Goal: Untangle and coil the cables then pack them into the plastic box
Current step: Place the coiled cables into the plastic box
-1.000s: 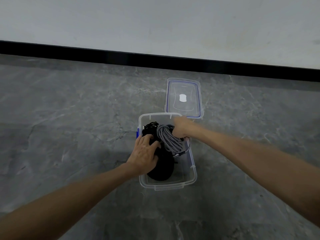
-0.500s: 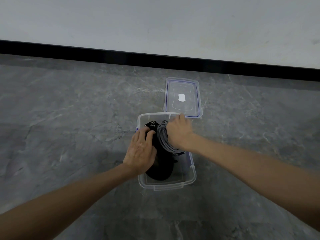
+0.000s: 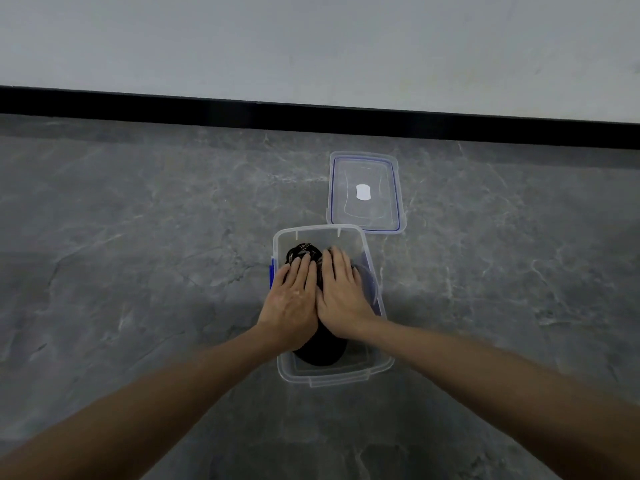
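Note:
A clear plastic box (image 3: 379, 368) stands open on the grey floor. Inside it lie coiled black cables (image 3: 320, 351), showing at the near end and at the far left corner. My left hand (image 3: 291, 299) and my right hand (image 3: 341, 292) lie side by side, flat, fingers straight, pressing down on the cables in the box. The grey coiled cable is almost wholly hidden under my right hand.
The box's clear lid (image 3: 365, 192), with a blue seal and a white label, lies flat on the floor just beyond the box, to its right. A black skirting strip (image 3: 311, 116) runs along the white wall at the back.
My right hand let go of the grey coil and flattened on top of it. My left hand shifted forward and flattened beside it, so both now press down on the cables.

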